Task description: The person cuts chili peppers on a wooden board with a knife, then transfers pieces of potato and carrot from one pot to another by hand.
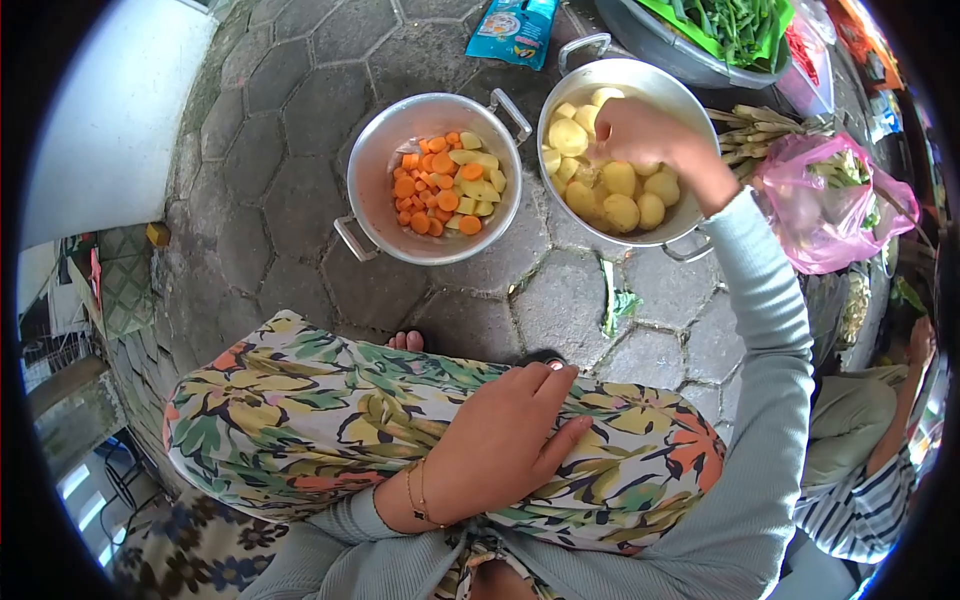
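Potatoes, peeled and pale yellow, fill the right-hand metal pot, and your right hand is down inside that pot, over its upper part, with the fingers curled downward among them. You cannot tell from this view whether the fingers are closed on a potato or merely resting on the pile, since the back of the hand covers the fingertips. Your grey sleeve runs from that wrist back toward your body along the right side. Your left hand lies flat and open on your lap, palm down, fingers spread loosely on the floral fabric, holding nothing; a thin bracelet circles its wrist. Just left of the potato pot, close beside it, stands a second metal pot holding sliced carrots and pale vegetable slices. Both pots sit on hexagonal paving stones. A green scrap lies on the paving below the potato pot. To the right of that pot lie a bundle of stalks and a pink plastic bag. Above it sit a grey basin with green beans and a blue packet. Another person in striped clothing sits at the right edge.
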`<state>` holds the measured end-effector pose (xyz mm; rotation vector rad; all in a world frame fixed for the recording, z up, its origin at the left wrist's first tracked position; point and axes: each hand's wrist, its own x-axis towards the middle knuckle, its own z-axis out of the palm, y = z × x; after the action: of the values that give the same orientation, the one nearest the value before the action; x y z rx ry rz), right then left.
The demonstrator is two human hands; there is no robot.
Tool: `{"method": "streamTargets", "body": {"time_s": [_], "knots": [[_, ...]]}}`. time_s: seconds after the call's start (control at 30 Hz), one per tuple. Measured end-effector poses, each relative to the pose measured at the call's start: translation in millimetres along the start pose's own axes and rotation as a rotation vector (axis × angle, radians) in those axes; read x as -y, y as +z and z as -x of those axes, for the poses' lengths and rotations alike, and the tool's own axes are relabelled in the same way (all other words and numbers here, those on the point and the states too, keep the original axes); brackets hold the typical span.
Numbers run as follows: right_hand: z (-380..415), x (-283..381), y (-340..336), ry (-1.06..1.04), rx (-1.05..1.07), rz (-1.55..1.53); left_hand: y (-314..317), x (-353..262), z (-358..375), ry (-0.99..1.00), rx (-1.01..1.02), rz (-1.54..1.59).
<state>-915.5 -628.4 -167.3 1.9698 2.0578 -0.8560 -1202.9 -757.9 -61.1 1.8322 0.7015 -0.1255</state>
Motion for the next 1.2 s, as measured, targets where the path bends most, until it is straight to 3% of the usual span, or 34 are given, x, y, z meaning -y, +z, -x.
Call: {"method": "streamTargets", "body": {"time_s": [0.1,0.17,0.2,0.27,0.3,0.4,0.5,0.53,0.6,0.7,0.8,0.83,0.87,0.93,1.07,1.13,1.2], "knots": [[9,37,-23,-0.122,-0.163,-0.065,4,4,-1,0.025,-0.036,-0.022],[-1,62,-23,-0.255,-0.137,-0.236,6,4,-2,0.062,-0.067,-0.041],[-1,72,-11,-0.362,-0.266,-0.426,5,3,-3,0.040,-0.053,-0.039],[-12,82,9,-0.437,-0.590,-0.495,3,2,-4,0.020,-0.039,-0.041],[-13,76,7,-0.437,-0.591,-0.495,2,3,-4,0.000,-0.017,-0.036],[-16,33,-5,-0.163,-0.315,-0.342,0,3,-4,-0.017,-0.012,-0.010],[-30,-13,22,0.147,0.277,-0.358,0,3,-3,-0.010,-0.021,0.006],[-34,-22,39,0.154,0.280,-0.358,0,3,-4,-0.010,-0.018,-0.002],[-41,-32,70,-0.040,0.131,-0.058,0,3,-4,-0.008,-0.010,-0.004],[-44,-33,90,0.018,0.042,0.113,-1,2,-6,-0.015,0.002,-0.010],[-37,-23,92,0.060,0.112,0.148,-1,2,-5,-0.023,0.006,-0.007],[-40,-28,98,-0.085,0.122,0.197,-1,2,-5,-0.018,0.005,-0.002],[-39,-29,99,-0.080,0.121,0.194,0,2,-4,-0.016,0.009,-0.003],[-36,-31,99,-0.004,0.095,0.016,1,1,-3,-0.003,-0.009,-0.026],[-49,-49,114,-0.061,0.040,-0.157,0,-1,-2,-0.017,0.022,-0.010],[-63,-62,119,-0.169,0.182,-0.314,2,-1,-2,0.039,-0.029,-0.044],[-51,-38,81,0.074,0.453,-0.432,4,-1,-1,0.051,-0.032,-0.056]]}}
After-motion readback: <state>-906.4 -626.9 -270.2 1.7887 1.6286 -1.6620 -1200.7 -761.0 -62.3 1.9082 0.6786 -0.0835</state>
